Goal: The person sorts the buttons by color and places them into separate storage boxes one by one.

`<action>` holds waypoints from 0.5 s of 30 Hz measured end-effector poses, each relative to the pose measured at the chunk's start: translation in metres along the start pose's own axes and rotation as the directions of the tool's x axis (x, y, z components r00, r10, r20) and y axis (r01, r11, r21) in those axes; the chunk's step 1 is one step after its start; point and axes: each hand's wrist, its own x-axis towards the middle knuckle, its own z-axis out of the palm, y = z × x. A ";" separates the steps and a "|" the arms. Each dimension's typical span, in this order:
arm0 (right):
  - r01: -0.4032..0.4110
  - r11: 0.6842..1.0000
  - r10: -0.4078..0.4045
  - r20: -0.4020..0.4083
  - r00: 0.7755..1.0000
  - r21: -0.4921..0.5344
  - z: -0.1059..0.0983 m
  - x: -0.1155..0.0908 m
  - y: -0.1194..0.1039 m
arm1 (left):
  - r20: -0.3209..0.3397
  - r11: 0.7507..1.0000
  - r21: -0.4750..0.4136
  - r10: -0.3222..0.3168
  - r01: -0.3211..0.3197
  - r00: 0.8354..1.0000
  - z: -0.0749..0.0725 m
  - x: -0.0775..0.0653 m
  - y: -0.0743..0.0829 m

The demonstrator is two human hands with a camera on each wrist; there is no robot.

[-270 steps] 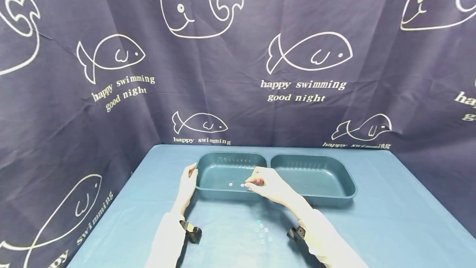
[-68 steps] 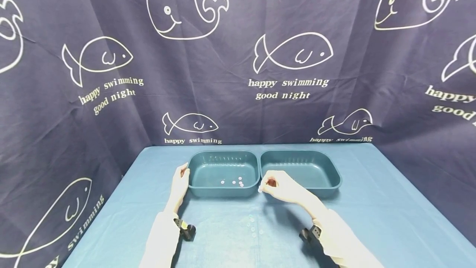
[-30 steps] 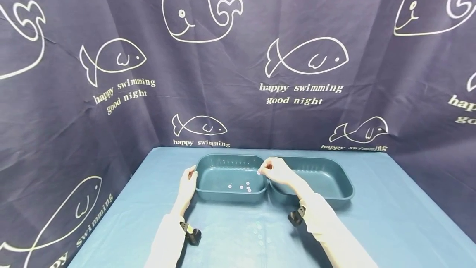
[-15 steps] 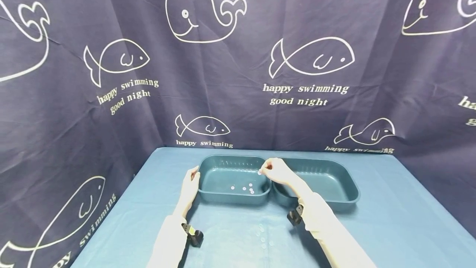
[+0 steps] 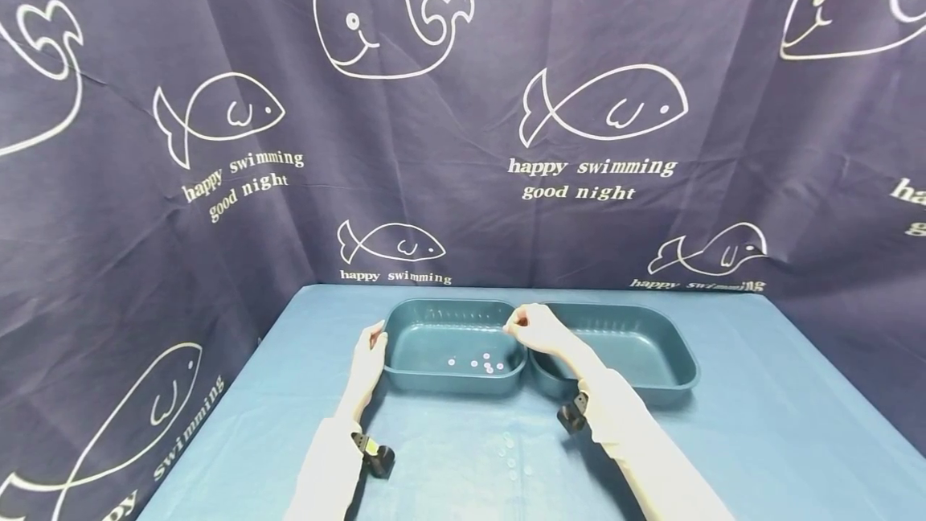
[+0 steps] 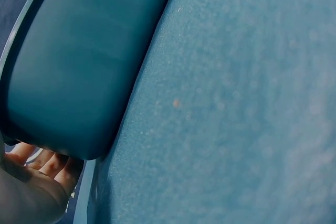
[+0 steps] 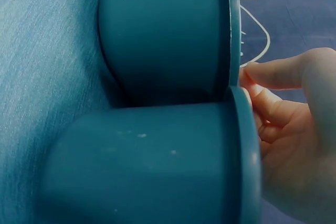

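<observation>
Two teal plastic bins stand side by side on the blue-covered table. My left hand (image 5: 369,350) holds the outer end of the left bin (image 5: 441,381); in the left wrist view its fingers (image 6: 52,166) lie against the end wall. My right hand (image 5: 541,330) is over the rims where the bins meet, fingers bent, thumb and forefinger close together with nothing visible between them. The rim partly hides those fingertips in the right wrist view. Several small pale round pieces (image 5: 473,363) lie on the left bin's floor, too small to tell their kind.
Several clear or whitish round bits (image 5: 509,453) lie on the table in front of the bins. The right bin (image 5: 669,360) shows no pieces in its visible part. A dark curtain (image 5: 463,127) with white whales and fish hangs behind the table (image 5: 752,424).
The right hand has let go of a pale piece, which now lies near the left bin's right end. Earlier it came up from in front of the bins. The left hand stays on the bin.
</observation>
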 end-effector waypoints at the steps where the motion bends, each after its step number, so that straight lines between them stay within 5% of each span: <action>1: -0.002 1.000 0.002 0.000 1.000 0.003 0.000 0.000 0.000 | 0.002 1.000 0.001 0.000 0.000 1.000 0.000 0.000 0.000; 15: 0.000 1.000 0.000 -0.001 1.000 0.003 -0.005 -0.003 -0.002 | -0.006 1.000 0.000 -0.001 0.001 1.000 0.000 0.000 0.000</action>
